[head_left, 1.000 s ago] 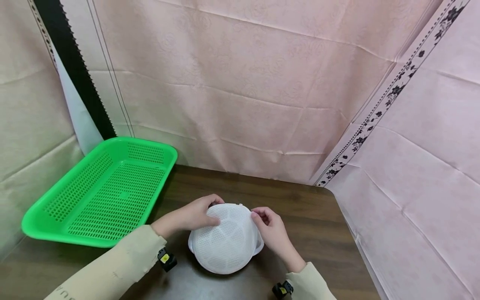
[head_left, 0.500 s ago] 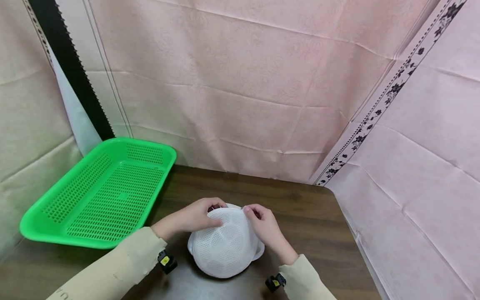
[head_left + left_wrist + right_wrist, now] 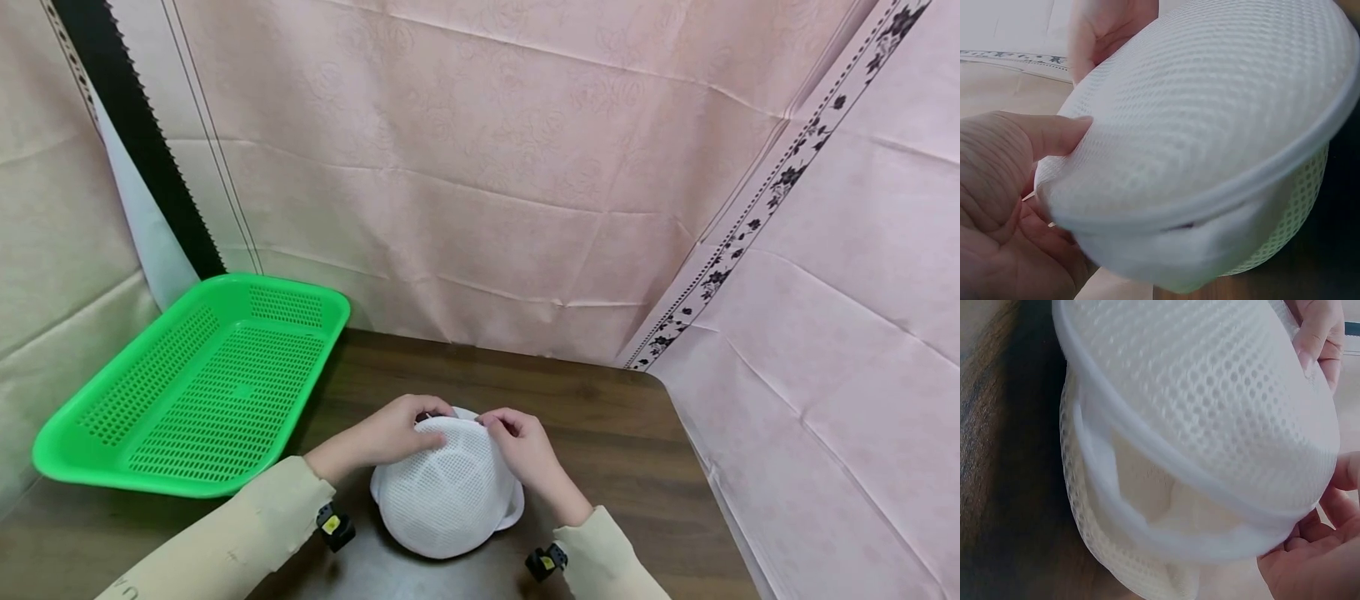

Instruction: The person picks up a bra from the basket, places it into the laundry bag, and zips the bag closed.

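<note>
A round white mesh bag (image 3: pixel 442 492) with a smooth white rim stands tilted on the dark wooden table, between both hands. My left hand (image 3: pixel 386 432) grips its upper left edge, thumb on the mesh and fingers behind it; the left wrist view shows this thumb (image 3: pixel 1063 133) pressing the mesh. At the top edge, my right hand (image 3: pixel 528 450) pinches the rim between thumb and fingers. In the right wrist view, a gap with pale fabric inside shows below the rim (image 3: pixel 1141 440) of the bag. The left fingertips are hidden behind the mesh.
A green perforated plastic basket (image 3: pixel 225 392) stands at the left of the wooden table (image 3: pixel 600 425). Pale cloth (image 3: pixel 450 167) hangs behind the table and along both sides. Each wrist carries a small black camera.
My right hand has moved left along the bag's top edge, and its fingers have come closer to my left hand. The bag's top has tipped slightly forward, showing more white behind it.
</note>
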Action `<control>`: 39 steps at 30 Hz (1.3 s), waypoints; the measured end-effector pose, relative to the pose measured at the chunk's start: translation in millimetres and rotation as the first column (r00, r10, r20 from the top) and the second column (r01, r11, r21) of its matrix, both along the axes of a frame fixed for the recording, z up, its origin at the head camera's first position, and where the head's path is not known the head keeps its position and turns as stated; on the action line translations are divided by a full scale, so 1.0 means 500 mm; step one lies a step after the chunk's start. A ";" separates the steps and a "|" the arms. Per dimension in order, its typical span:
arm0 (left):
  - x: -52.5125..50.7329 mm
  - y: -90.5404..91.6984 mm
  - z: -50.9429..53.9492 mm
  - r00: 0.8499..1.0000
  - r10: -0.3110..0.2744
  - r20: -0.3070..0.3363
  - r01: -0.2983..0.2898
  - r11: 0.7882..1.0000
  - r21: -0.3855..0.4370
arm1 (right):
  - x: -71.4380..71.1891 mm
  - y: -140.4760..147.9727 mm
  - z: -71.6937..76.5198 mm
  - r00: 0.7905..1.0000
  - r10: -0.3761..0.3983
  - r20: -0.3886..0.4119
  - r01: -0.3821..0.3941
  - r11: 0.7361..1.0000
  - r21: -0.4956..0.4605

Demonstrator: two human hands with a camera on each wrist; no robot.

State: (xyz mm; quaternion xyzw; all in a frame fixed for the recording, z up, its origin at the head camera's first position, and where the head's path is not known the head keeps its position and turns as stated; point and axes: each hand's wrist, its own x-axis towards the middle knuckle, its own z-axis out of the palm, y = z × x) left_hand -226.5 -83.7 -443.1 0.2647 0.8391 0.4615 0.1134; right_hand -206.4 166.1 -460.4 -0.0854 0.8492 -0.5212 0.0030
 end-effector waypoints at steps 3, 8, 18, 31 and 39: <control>0.001 0.000 -0.004 0.999 0.034 -0.024 -0.034 0.999 0.004 | 0.003 0.002 0.001 1.000 -0.001 0.011 0.001 1.000 0.019; 0.002 0.000 -0.011 0.996 0.088 -0.029 -0.088 0.996 0.019 | 0.009 0.006 0.002 0.999 0.032 0.028 -0.032 0.999 0.026; -0.001 0.001 -0.015 0.995 0.095 -0.032 -0.094 0.995 0.024 | 0.013 0.005 0.005 0.999 0.048 0.024 -0.048 0.999 0.017; 0.001 -0.001 -0.008 0.997 0.080 0.008 -0.080 0.997 0.023 | 0.021 -0.002 0.009 0.999 -0.039 -0.033 0.038 0.999 -0.028; -0.001 0.011 -0.006 0.996 0.083 -0.015 -0.083 0.996 0.044 | 0.025 -0.015 0.024 0.995 -0.024 -0.099 0.021 0.999 -0.027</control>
